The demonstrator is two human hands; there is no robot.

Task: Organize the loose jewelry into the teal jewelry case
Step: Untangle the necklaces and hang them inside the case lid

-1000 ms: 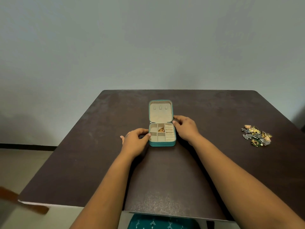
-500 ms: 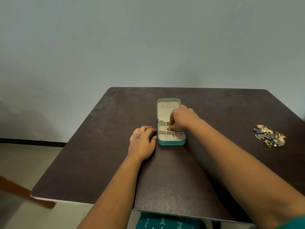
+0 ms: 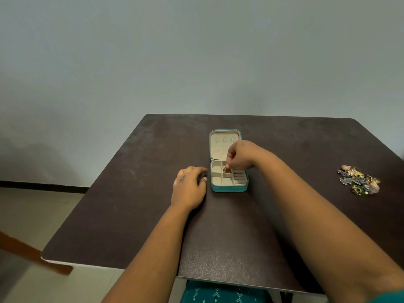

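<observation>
1. The right hand hovers over the open teal jewelry case, fingertips pinched on a small gold piece at a rear compartment, probably seating it there.
2. The left hand lies relaxed on the desk, holding nothing, just beside the case's left wall, likely to keep it from sliding.
3. The case sits mid-desk, lid laid back flat.
4. The loose jewelry waits heaped near the right edge, within the right arm's reach.
</observation>
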